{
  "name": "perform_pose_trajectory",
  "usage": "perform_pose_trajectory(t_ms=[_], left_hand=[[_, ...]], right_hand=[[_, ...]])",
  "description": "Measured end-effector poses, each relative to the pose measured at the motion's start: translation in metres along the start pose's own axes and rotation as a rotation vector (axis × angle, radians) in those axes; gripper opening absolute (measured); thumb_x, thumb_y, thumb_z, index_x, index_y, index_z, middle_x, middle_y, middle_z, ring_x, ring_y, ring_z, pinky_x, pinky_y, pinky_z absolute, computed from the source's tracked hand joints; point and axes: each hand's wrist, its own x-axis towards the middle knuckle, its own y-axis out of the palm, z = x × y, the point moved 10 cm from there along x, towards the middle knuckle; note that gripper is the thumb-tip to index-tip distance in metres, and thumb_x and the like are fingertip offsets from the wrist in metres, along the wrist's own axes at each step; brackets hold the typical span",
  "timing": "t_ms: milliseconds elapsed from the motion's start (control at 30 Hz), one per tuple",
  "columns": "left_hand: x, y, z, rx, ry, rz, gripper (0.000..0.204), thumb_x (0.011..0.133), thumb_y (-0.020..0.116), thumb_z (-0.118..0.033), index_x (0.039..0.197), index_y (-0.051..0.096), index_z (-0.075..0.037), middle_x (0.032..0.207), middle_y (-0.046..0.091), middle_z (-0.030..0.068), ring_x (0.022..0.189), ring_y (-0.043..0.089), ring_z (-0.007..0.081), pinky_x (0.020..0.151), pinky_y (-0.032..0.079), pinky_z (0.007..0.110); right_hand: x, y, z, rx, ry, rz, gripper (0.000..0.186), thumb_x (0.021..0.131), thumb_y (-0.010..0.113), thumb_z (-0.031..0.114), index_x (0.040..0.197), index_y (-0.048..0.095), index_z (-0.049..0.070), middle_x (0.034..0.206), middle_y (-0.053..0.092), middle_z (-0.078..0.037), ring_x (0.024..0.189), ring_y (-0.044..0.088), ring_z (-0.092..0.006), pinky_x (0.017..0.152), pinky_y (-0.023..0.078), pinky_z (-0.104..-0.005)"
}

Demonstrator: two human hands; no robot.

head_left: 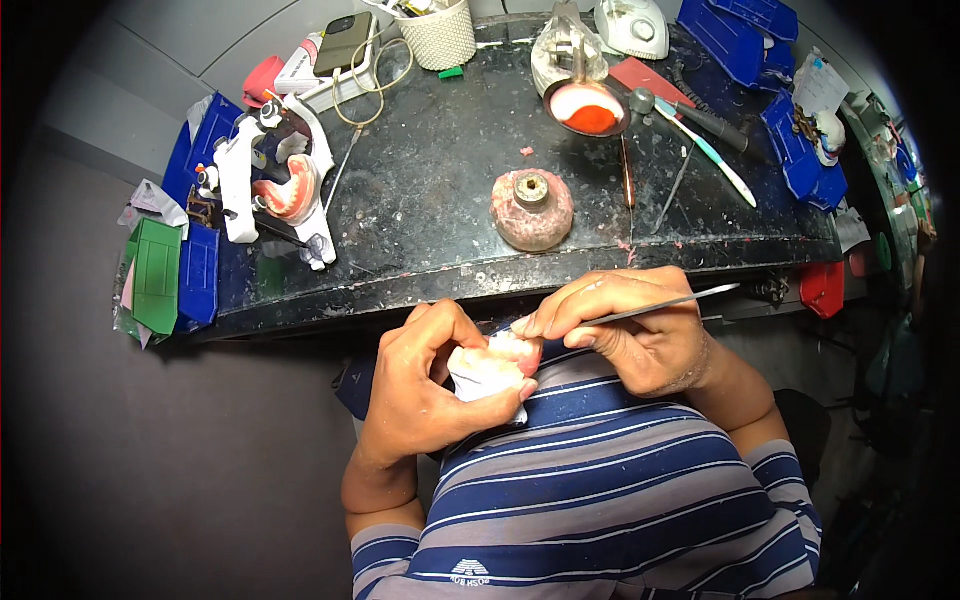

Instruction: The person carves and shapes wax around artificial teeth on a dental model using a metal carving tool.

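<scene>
My left hand is closed round a pale dental cast with some pink on its right side, held in front of my striped shirt just off the bench's near edge. Bright light washes out its detail. In my right hand is a slim metal carving tool, gripped like a pen with its shaft pointing back to the right. Its working end meets the cast near my right fingertips, which hide the tip. On the bench ahead stands a round, wax-spattered spirit burner.
A white articulator with a pink denture model stands at left. Beyond the burner is a pan of red wax. A brown-handled tool, a toothbrush and blue trays lie at right. A phone rests at the back.
</scene>
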Motion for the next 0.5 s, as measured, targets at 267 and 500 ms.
perform_pose_trajectory(t_ms=[267,500], left_hand=[[0.003,0.0,-0.021,0.256,0.12,-0.038,0.04,0.065,0.098,-0.023,0.081,0.065,-0.007,0.074,0.072,0.0051,0.065,0.054,0.0194,0.064,0.044,0.033],[0.002,-0.001,-0.014,0.181,0.064,-0.045,0.04,0.064,0.098,-0.022,0.08,0.064,-0.007,0.073,0.069,0.0049,0.065,0.053,0.0189,0.064,0.043,0.032]], right_hand=[[0.001,0.005,0.0,-0.077,-0.003,0.055,0.009,0.096,0.072,-0.003,0.104,0.075,-0.006,0.102,0.079,-0.018,0.095,0.079,-0.0276,0.086,0.062,-0.0364],[0.003,0.007,0.001,-0.073,0.021,0.1,0.011,0.095,0.072,-0.003,0.105,0.076,-0.005,0.102,0.08,-0.018,0.095,0.079,-0.0275,0.087,0.062,-0.0361]])
